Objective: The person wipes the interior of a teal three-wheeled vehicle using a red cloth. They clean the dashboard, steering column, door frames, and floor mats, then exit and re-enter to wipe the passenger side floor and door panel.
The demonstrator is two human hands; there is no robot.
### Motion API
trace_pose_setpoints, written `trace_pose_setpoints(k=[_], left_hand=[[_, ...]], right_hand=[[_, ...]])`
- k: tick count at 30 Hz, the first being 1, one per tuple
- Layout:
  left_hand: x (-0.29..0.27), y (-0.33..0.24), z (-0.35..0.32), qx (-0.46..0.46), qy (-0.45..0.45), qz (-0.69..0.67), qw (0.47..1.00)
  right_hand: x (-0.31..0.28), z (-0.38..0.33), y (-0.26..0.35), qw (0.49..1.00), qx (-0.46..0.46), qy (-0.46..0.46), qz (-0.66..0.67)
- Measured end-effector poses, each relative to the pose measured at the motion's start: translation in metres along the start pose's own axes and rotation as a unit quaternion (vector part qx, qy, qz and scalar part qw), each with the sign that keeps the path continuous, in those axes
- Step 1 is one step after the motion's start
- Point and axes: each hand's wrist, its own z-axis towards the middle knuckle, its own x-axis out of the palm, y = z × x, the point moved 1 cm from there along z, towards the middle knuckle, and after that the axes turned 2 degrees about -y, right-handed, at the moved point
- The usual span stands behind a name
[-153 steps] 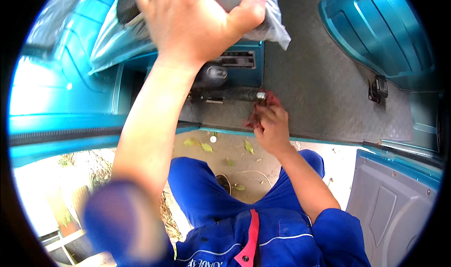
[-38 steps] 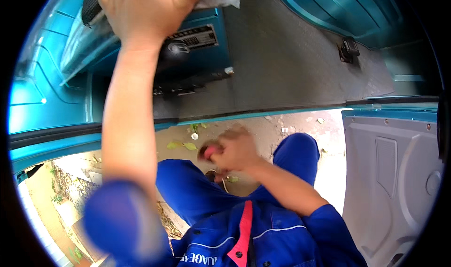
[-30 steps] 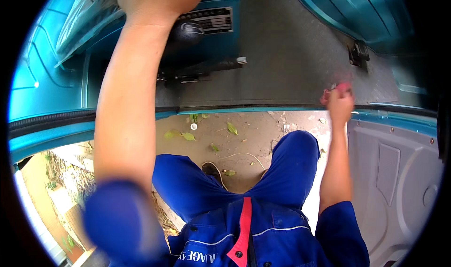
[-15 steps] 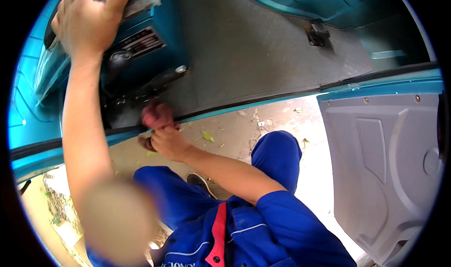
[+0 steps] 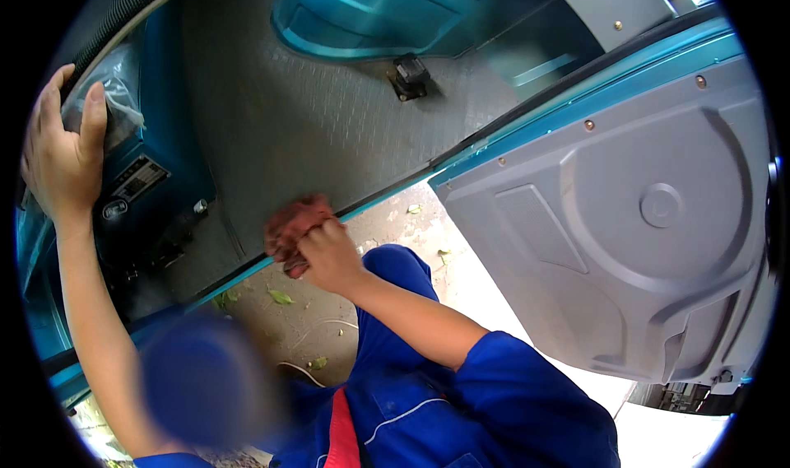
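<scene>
My right hand (image 5: 331,258) is closed around a crumpled dark-red rag (image 5: 298,221) at the sill of the open vehicle doorway. The rag overlaps the edge of the dark grey cab floor (image 5: 271,130). Farther up on the left, my left hand (image 5: 67,151) has its thumb and fingers apart and holds nothing. It rests by a clear plastic cover (image 5: 122,89) at the side of the teal seat base (image 5: 169,135); the exact contact under the palm is hidden.
A grey door panel (image 5: 658,254) stands open on the right. A black pedal (image 5: 411,74) rises from the floor below a teal wheel-arch bulge (image 5: 378,15). A metal plate (image 5: 141,177) is fixed to the seat base. Leaves (image 5: 281,297) lie on the ground.
The view has swung to the right, showing more of the door. My right hand has moved right along the sill with the rag. My left hand stays by the plastic cover.
</scene>
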Motion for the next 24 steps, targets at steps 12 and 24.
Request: trace_pose_setpoints(k=[12, 24], left_hand=[[0.002, -0.007, -0.012, -0.078, 0.039, -0.014, 0.996], [-0.042, -0.024, -0.001, -0.005, -0.140, -0.106, 0.984]], right_hand=[[-0.036, 0.029, -0.004, 0.702, 0.495, -0.147, 0.491], [-0.229, 0.015, 0.055, 0.576, 0.341, -0.215, 0.711]])
